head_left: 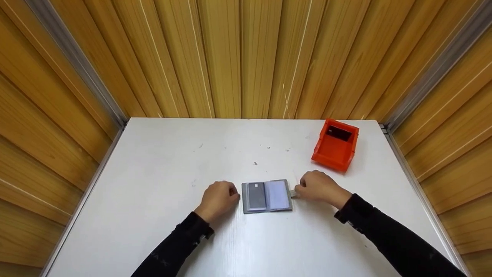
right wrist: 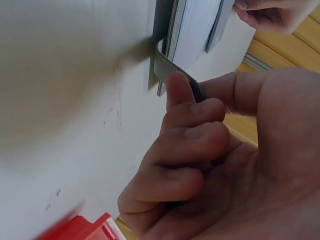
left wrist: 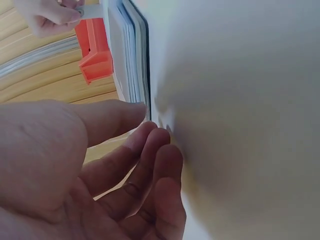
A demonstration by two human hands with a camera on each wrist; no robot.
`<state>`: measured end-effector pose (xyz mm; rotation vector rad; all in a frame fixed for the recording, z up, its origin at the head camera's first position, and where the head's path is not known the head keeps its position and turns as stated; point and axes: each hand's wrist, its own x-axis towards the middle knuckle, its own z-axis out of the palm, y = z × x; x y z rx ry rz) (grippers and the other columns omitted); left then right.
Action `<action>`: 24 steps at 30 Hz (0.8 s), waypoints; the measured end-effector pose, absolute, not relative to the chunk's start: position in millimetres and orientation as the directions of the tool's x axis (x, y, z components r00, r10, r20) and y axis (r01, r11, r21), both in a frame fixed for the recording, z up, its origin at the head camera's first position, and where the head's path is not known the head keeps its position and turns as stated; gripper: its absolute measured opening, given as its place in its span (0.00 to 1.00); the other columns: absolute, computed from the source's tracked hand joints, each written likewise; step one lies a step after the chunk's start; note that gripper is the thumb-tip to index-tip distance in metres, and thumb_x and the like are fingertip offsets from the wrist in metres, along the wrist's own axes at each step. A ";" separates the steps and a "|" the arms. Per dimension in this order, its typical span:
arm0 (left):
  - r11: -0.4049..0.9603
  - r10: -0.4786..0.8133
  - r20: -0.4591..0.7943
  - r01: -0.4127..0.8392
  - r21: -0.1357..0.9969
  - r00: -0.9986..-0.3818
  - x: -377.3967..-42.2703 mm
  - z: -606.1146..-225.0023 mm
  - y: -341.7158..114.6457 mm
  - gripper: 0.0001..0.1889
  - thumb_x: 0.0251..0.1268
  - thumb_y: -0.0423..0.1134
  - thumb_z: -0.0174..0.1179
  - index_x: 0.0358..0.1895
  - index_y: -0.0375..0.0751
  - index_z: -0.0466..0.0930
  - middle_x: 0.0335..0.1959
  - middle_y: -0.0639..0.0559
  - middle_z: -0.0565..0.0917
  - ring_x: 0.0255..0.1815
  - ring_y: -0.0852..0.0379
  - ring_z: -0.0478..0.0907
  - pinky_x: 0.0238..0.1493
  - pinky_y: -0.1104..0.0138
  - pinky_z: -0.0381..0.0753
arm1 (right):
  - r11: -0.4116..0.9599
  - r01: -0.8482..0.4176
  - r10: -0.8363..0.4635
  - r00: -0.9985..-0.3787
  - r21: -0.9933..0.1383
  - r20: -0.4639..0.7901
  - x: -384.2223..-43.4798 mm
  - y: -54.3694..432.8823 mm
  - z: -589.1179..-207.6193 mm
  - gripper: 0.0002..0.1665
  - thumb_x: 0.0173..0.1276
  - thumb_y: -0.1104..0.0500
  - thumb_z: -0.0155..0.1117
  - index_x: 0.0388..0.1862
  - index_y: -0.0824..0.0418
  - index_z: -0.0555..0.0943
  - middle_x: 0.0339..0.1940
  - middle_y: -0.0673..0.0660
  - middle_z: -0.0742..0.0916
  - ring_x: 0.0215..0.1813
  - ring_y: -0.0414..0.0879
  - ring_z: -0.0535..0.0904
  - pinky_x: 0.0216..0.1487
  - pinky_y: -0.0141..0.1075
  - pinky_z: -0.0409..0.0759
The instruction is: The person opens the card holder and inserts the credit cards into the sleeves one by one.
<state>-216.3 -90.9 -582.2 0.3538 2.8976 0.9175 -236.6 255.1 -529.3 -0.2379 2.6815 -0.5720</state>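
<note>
A grey card holder [head_left: 267, 196] lies spread flat on the white table, with clear plastic sleeves inside. In its left half sits a dark card [head_left: 257, 195] with a chip; the right half shows a pale sleeve [head_left: 278, 194]. My right hand [head_left: 318, 187] pinches the short closure strap [right wrist: 170, 69] at the holder's right edge between thumb and forefinger. Just off the left edge, my left hand [head_left: 220, 198] rests with its fingers loosely bent and nothing between them. The thumb [left wrist: 117, 120] is very near the holder's edge; whether it touches, I cannot tell.
Toward the table's far right corner stands an orange-red plastic bin [head_left: 335, 146], with a dark card-like piece [head_left: 338, 133] at its back. Wood-patterned panels [head_left: 246, 57] with metal corner posts enclose the white table [head_left: 173, 154] at the back and sides.
</note>
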 end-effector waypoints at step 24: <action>0.788 0.194 0.038 0.179 0.589 -0.980 -219.4 -572.5 -86.9 0.14 0.74 0.40 0.66 0.51 0.35 0.92 0.48 0.40 0.93 0.54 0.41 0.88 0.59 0.48 0.87 | 0.857 -0.122 -0.332 -0.874 -0.501 -0.354 -243.1 221.3 -460.5 0.22 0.79 0.48 0.59 0.24 0.53 0.86 0.20 0.49 0.76 0.30 0.47 0.73 0.32 0.38 0.68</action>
